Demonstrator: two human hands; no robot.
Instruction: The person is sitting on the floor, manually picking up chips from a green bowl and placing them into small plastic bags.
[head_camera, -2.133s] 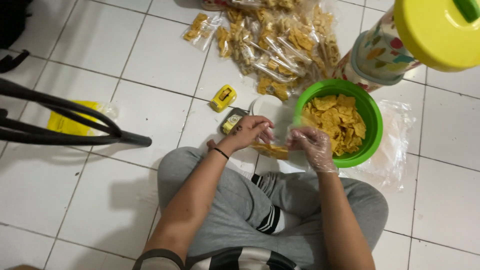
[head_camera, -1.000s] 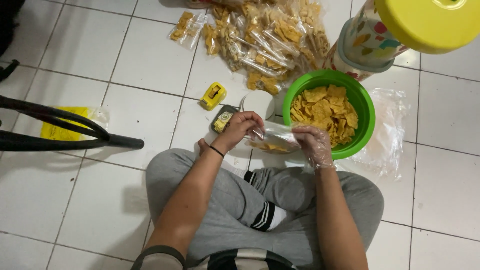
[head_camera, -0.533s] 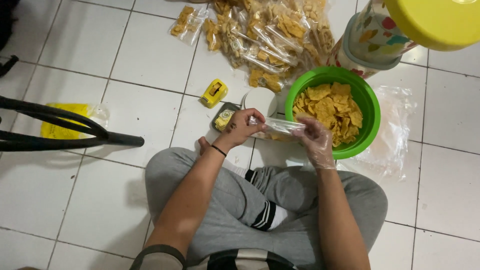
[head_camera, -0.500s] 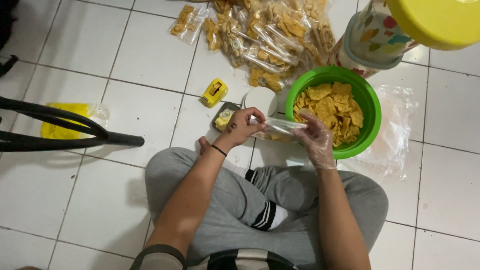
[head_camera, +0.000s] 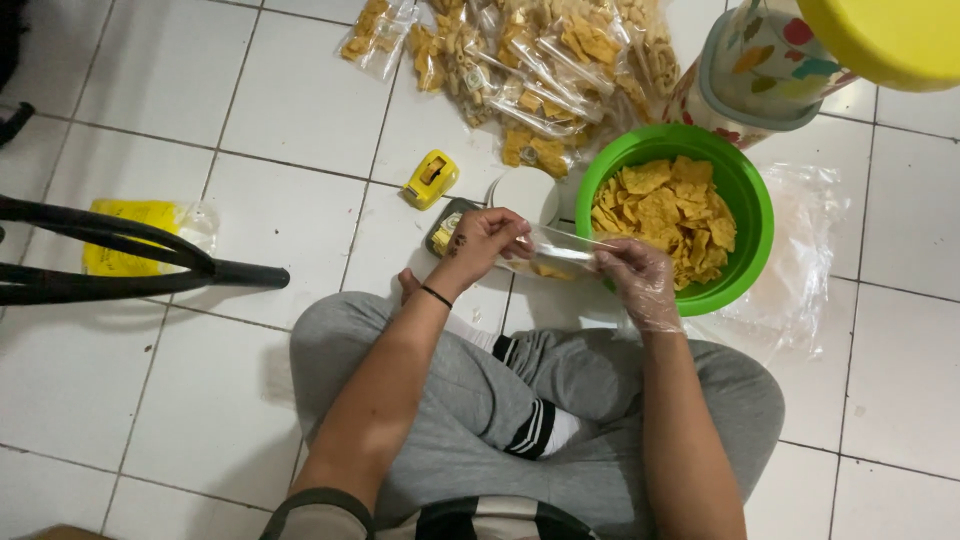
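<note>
I sit cross-legged on a white tiled floor. My left hand (head_camera: 482, 243) pinches one end of a small clear plastic bag (head_camera: 553, 254) with yellow chips inside. The other end is held by my right hand (head_camera: 636, 280), which wears a thin clear plastic glove. The bag is stretched flat between both hands, just in front of a green bowl (head_camera: 753, 233) filled with yellow chips (head_camera: 664, 215).
A pile of filled clear snack bags (head_camera: 530, 60) lies beyond the bowl. A yellow tape dispenser (head_camera: 431, 178), a small scale with a white round plate (head_camera: 523, 192) and a patterned jar with a yellow lid (head_camera: 790, 50) stand nearby. Black chair legs (head_camera: 140, 250) reach in from the left.
The bag went from hanging low near my knees to being raised and stretched level between both hands. The view shifted slightly; the bowl and pile stayed put.
</note>
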